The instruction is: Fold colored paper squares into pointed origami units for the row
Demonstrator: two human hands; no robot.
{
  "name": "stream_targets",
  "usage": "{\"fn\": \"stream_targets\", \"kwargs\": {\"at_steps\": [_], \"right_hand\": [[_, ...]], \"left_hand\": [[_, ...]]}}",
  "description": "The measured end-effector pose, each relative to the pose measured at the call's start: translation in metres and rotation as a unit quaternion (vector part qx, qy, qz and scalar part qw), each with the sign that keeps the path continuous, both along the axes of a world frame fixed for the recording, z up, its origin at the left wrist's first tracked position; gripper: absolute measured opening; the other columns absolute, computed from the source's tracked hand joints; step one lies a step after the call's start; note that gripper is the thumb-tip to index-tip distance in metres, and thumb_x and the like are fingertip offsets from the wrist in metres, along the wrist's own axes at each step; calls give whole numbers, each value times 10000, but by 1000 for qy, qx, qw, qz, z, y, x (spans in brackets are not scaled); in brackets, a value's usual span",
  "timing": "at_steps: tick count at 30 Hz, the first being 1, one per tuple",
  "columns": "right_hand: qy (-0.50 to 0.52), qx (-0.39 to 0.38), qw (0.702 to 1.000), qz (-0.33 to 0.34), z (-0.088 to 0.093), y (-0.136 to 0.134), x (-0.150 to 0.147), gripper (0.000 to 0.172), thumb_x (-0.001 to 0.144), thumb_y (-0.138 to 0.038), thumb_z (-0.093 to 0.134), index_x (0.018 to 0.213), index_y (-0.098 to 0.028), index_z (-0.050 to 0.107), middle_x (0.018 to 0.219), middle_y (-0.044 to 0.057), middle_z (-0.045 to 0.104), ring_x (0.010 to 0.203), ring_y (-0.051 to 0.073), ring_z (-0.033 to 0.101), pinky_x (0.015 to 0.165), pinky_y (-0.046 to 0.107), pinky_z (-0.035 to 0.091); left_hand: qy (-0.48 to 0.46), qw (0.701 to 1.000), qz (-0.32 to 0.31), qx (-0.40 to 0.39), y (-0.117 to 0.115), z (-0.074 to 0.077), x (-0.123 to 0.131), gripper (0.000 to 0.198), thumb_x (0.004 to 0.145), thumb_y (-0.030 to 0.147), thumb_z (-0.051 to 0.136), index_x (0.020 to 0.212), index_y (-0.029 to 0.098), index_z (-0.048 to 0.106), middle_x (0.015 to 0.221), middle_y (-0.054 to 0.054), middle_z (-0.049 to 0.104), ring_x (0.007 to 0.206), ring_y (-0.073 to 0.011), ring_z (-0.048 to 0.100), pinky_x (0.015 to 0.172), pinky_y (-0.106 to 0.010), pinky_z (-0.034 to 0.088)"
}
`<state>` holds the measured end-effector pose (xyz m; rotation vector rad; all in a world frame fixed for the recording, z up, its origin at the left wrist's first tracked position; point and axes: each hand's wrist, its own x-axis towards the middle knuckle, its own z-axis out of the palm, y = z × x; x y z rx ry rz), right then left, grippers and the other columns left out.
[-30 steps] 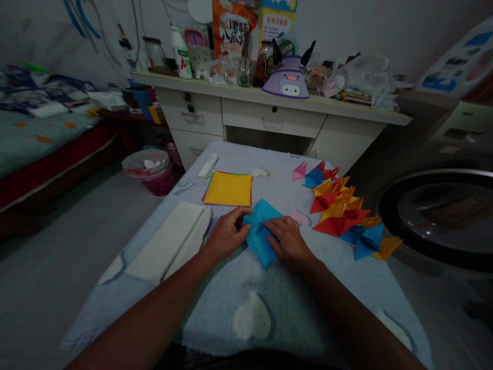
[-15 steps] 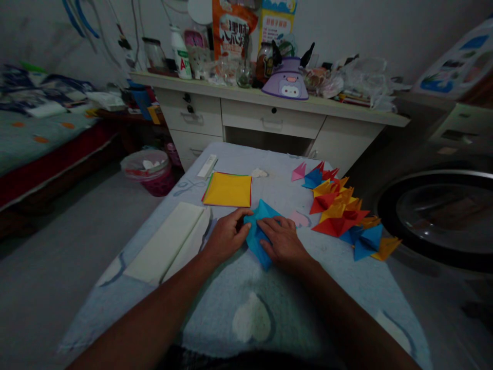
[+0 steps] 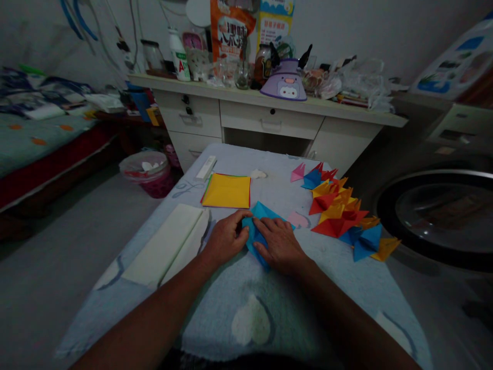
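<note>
Right hand [image 3: 280, 240] shift: further left over the blue sheet [image 3: 265, 209], fingertips now just beside the left hand's; left hand [image 3: 226, 235] roughly where it was.
Tablecloth [image 3: 213, 298]: sheet lies on it, between hands, nearer than yellow paper stack [image 3: 227, 190]; cloth looks soft, so creases probably need firm pressure.
Right hand pose: spread, palm down over sheet; best to press evenly in one stroke, edges lined up first.
Left hand pose: thumb and index tips apart at left edge; pinching or just pinning, can't tell. Should keep that edge from sliding.
Blue sheet look: bright, thin-looking, angular, largely covered; layer count unclear.
Sheet corners: far one pointed, right one peeks past right hand, near one partly hidden.
</note>
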<state>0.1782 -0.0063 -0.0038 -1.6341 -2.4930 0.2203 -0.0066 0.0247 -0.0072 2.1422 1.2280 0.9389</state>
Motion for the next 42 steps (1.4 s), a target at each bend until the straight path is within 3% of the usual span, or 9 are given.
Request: {"fn": "stream_targets", "kwargs": {"at_steps": [6, 15, 31, 36, 39, 42], "right_hand": [[-14, -5, 1000, -2, 3, 1, -1, 600, 920, -494, 445, 1461, -255, 345, 1297, 111, 513, 1076, 293, 441, 886, 424, 307], [-2, -14, 1000, 2, 2, 1, 2, 548, 937, -482, 418, 1433, -250, 390, 1363, 115, 475, 1144, 297, 419, 932, 440, 284], [47, -22, 999, 12, -1, 3, 12, 405, 902, -315, 536, 1290, -200, 547, 1336, 100, 539, 1146, 267, 442, 945, 431, 284], [78, -12, 997, 10, -3, 7, 11, 382, 903, -327, 560, 1263, -198, 558, 1236, 94, 610, 1101, 250, 501, 892, 397, 309], [80, -12, 997, 5, -2, 9, 9, 346, 902, -317, 573, 1230, -209, 582, 1171, 85, 640, 1070, 236, 534, 859, 374, 315], [84, -15, 996, -6, 1, 10, 9, 311, 904, -312, 575, 1198, -213, 602, 1128, 78, 657, 1050, 223, 555, 846, 358, 318]], "left_hand": [[2, 1000, -12, 5, -1, 0, 1, 368, 793, 147, 505, 1151, 191, 573, 961, -15, 683, 703, -135, 608, 682, -236, 466], [-43, 998, 15, -39, 1, -1, 2, 291, 810, 197, 527, 1092, 174, 589, 700, 31, 583, 594, -116, 539, 580, -220, 413], [-85, 996, 17, 7, 3, 5, 5, 94, 799, 132, 545, 832, 175, 622, 905, -23, 509, 766, -135, 552, 682, -257, 467], [-95, 995, -22, 22, 4, 3, 5, 88, 797, 123, 546, 840, 175, 602, 1065, -52, 561, 884, -155, 581, 766, -279, 484], [-97, 993, -56, 40, 3, 3, 6, 98, 796, 106, 527, 831, 179, 584, 1028, -53, 601, 982, -179, 573, 848, -305, 467], [-83, 992, -80, 46, 2, 3, 7, 119, 805, 97, 504, 852, 182, 572, 946, -42, 601, 909, -166, 576, 813, -294, 464]]}}
